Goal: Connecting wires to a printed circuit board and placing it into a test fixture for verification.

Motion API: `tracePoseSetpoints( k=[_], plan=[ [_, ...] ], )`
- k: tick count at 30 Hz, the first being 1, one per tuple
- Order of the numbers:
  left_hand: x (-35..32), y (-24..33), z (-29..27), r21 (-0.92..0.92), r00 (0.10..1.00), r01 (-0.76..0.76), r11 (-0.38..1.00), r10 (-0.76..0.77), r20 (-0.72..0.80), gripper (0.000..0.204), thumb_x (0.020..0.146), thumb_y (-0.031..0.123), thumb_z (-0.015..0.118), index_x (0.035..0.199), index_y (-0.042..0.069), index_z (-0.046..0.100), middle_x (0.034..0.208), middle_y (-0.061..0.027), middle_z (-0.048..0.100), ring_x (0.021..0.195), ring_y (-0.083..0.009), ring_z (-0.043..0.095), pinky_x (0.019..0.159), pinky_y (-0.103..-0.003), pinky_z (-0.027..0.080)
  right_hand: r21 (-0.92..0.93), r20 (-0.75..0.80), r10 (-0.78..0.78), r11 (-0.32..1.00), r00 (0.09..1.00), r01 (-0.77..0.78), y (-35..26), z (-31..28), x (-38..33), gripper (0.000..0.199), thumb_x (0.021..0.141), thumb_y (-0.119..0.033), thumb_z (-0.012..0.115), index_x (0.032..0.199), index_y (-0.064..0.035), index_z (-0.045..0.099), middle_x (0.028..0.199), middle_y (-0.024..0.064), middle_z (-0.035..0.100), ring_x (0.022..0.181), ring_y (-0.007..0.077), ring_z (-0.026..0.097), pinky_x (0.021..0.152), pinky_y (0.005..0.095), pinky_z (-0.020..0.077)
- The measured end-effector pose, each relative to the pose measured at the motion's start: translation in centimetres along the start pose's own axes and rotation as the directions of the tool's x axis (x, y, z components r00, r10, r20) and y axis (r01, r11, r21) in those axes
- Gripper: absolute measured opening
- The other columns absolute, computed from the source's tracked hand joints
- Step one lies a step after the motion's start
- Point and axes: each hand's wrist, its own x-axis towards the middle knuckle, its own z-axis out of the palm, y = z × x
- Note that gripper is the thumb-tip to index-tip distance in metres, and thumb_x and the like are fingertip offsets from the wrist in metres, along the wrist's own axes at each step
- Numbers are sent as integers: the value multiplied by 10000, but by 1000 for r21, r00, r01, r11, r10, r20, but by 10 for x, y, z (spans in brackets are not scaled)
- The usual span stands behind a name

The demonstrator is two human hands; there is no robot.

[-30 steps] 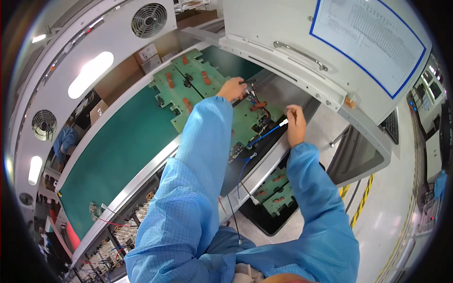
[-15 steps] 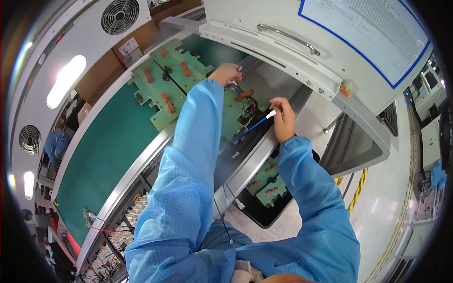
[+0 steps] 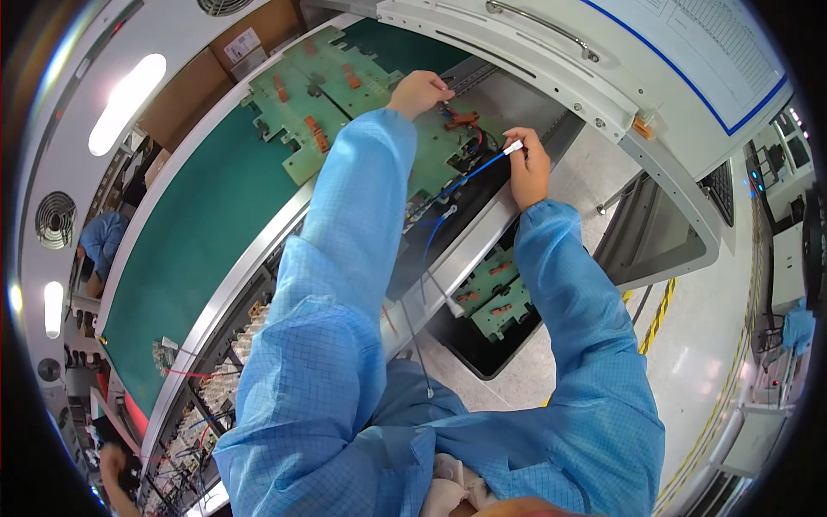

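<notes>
On one green belt, two hands work among three circuit boards.

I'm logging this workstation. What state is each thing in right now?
left hand: closed on small parts at the green circuit board
right hand: pinching the white end of a blue wire
blue wire: held taut, slanting down to the left
green circuit board: lying flat on the green conveyor belt

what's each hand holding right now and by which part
The right hand pinches a blue wire at its white tip. The left hand reaches onto the green board by red wires; what it grips cannot be told.
</notes>
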Motion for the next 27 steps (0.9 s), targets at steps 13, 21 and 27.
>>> tracePoseSetpoints(
  k=[13,21,27],
  plan=[
    [-119,106,-111,814,878,-384,437,-102,468,323,816,315,602,1092,149,627,1057,-81,643,980,-287,600,791,-412,482,91,-46,34,995,998,-30,-3,-2,-27,172,872,-19,456,1000,-16,570,841,50,600,805,131,558,765,248,438],
    [-290,102,-114,725,712,-561,400,-214,669,617,724,183,711,1277,112,448,1033,-99,639,938,-314,610,746,-418,490,-23,117,-62,998,991,65,-69,-4,-131,340,819,-44,545,1159,-42,568,847,26,545,783,127,493,727,248,405],
    [-332,94,-85,665,759,-434,608,-152,633,783,741,185,721,1381,48,291,1019,-163,610,945,-344,597,769,-423,476,-127,396,-97,979,913,159,-126,7,-182,549,726,-10,609,1266,-63,524,766,19,503,722,129,466,689,268,385]
  ],
)
